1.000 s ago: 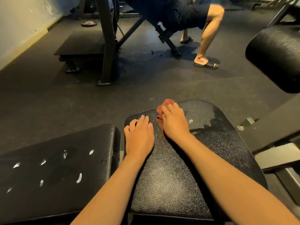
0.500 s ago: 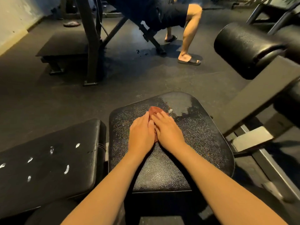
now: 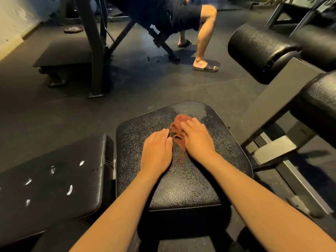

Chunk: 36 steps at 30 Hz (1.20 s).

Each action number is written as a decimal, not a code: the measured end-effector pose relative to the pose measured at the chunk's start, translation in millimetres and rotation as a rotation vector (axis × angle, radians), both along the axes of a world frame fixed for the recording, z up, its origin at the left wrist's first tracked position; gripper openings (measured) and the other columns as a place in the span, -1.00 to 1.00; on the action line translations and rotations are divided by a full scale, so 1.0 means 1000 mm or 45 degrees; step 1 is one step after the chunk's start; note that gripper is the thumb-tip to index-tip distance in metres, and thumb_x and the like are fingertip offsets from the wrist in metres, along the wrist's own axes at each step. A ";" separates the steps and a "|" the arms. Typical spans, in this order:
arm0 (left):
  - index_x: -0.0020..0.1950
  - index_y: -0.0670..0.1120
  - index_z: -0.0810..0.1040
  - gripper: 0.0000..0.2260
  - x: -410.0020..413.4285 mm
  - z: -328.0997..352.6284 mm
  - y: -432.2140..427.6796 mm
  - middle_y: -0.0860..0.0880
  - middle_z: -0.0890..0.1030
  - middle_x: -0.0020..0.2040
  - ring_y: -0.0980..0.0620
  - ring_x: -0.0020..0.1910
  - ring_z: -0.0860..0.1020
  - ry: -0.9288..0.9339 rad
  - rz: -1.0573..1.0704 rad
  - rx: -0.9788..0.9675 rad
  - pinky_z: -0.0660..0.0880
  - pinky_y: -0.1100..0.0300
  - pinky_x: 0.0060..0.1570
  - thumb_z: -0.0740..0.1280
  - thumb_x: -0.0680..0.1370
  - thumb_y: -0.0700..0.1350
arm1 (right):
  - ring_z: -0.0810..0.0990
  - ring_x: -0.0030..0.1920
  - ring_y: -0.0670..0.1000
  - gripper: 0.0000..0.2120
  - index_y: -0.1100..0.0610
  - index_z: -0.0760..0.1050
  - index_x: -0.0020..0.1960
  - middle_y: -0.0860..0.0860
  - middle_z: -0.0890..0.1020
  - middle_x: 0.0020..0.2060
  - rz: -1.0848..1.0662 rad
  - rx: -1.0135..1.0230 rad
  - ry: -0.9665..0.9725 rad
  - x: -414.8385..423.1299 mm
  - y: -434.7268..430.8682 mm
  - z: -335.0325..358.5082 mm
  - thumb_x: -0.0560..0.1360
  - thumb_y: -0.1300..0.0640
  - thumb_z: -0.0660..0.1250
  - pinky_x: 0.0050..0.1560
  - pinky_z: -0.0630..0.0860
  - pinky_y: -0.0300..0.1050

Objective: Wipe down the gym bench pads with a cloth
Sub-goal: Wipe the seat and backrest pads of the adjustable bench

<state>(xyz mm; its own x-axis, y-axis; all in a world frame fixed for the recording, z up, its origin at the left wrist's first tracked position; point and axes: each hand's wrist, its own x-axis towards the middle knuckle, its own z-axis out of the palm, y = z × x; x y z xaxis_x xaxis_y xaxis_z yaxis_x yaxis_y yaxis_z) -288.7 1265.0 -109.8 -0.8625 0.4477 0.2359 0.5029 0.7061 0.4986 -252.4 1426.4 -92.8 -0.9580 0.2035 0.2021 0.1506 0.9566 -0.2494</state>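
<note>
Two hands mid pad [image 3: 181, 188], fingers [image 3: 160, 136] straight: right hand [image 3: 197, 139] on cloth [image 3: 179, 122], left hand [image 3: 156, 151] beside.

The room is dim, with a warm yellowish light. The seat pad [image 3: 183, 188] shows a pale glare at its far edge and small bright speckles on its grain. Beyond the seat pad the floor [image 3: 54, 110] is dark, with deep shadows. The right hand [image 3: 197, 139] on the seat pad is a little blurred. Right of the seat pad, the metal rail [image 3: 298, 182] looks smeared and soft.
</note>
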 end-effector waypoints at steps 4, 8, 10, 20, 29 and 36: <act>0.36 0.01 0.43 -0.65 -0.002 -0.003 0.004 0.01 0.55 0.33 -0.05 0.26 0.47 -0.005 0.014 -0.027 0.39 -0.06 0.30 0.01 0.68 0.07 | 0.27 0.43 0.17 -0.48 0.17 0.42 0.29 0.09 0.41 0.35 -0.230 0.039 -0.105 -0.010 0.003 0.009 0.53 -0.12 -0.03 0.34 0.33 0.11; 0.18 0.09 0.45 -0.81 -0.007 0.005 0.014 0.14 0.53 0.08 -0.02 0.17 0.43 -0.081 0.071 0.039 0.28 0.02 0.13 0.07 0.68 0.02 | 0.31 0.42 0.09 -0.57 0.07 0.39 0.39 0.02 0.43 0.36 0.093 0.006 -0.089 -0.015 -0.016 0.000 0.58 0.01 0.03 0.38 0.29 0.08; 0.27 0.10 0.45 -0.76 -0.009 0.007 0.018 0.14 0.53 0.12 0.00 0.21 0.39 -0.100 0.046 0.040 0.24 0.02 0.18 0.06 0.69 0.03 | 0.20 0.51 0.11 -0.57 0.04 0.33 0.46 0.01 0.38 0.44 0.061 0.000 -0.117 -0.022 0.000 -0.001 0.61 0.08 0.08 0.46 0.20 0.10; 0.41 0.15 0.43 -0.54 -0.019 0.002 0.018 0.11 0.59 0.24 0.04 0.22 0.47 -0.177 0.073 0.176 0.35 -0.09 0.28 -0.12 0.64 0.12 | 0.41 0.35 0.05 -0.62 0.10 0.52 0.27 -0.01 0.57 0.24 0.150 -0.042 0.035 -0.022 -0.023 -0.007 0.59 0.04 0.07 0.40 0.29 0.02; 0.36 0.03 0.42 -0.63 -0.006 0.004 0.014 0.04 0.55 0.25 -0.01 0.24 0.44 -0.080 -0.019 -0.005 0.31 -0.07 0.32 -0.05 0.68 0.07 | 0.38 0.34 0.11 -0.46 0.10 0.50 0.19 0.03 0.54 0.22 -0.196 0.149 -0.051 -0.013 0.009 0.009 0.49 -0.20 -0.03 0.28 0.38 0.11; 0.30 0.05 0.44 -0.65 -0.007 0.004 0.016 0.04 0.57 0.22 -0.03 0.21 0.46 -0.055 -0.024 0.006 0.34 -0.08 0.26 -0.05 0.68 0.06 | 0.40 0.36 0.08 -0.65 0.06 0.47 0.31 -0.01 0.54 0.28 0.092 -0.006 -0.014 -0.009 0.002 -0.004 0.62 0.03 0.06 0.32 0.38 0.09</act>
